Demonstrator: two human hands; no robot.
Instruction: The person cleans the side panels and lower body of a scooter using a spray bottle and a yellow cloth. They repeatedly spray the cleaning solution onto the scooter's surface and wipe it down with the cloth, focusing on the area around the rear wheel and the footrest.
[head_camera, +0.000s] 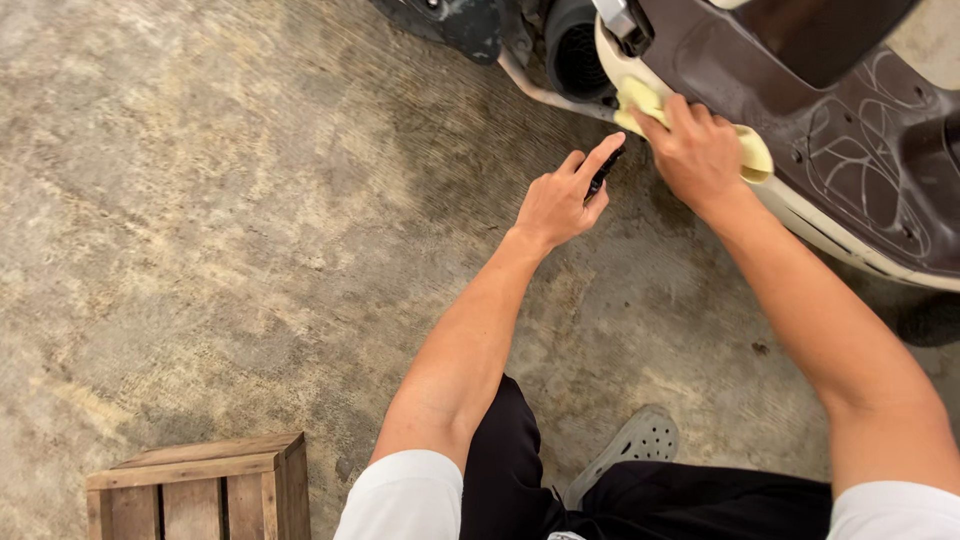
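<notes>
My right hand (697, 150) presses a yellow cloth (644, 101) flat against the cream lower edge of a scooter's body (800, 205), beside its brown footboard (860, 140). Part of the cloth sticks out on both sides of the hand. My left hand (562, 203) hovers just left of it over the concrete floor, fingers curled around a small black object (603, 173), with the index finger stretched along it. What the black object is I cannot tell.
A wooden crate (205, 488) stands on the concrete at the lower left. The scooter's dark underside parts and a round black vent (578, 55) sit at the top centre. My grey perforated shoe (635, 445) and black trousers are at the bottom.
</notes>
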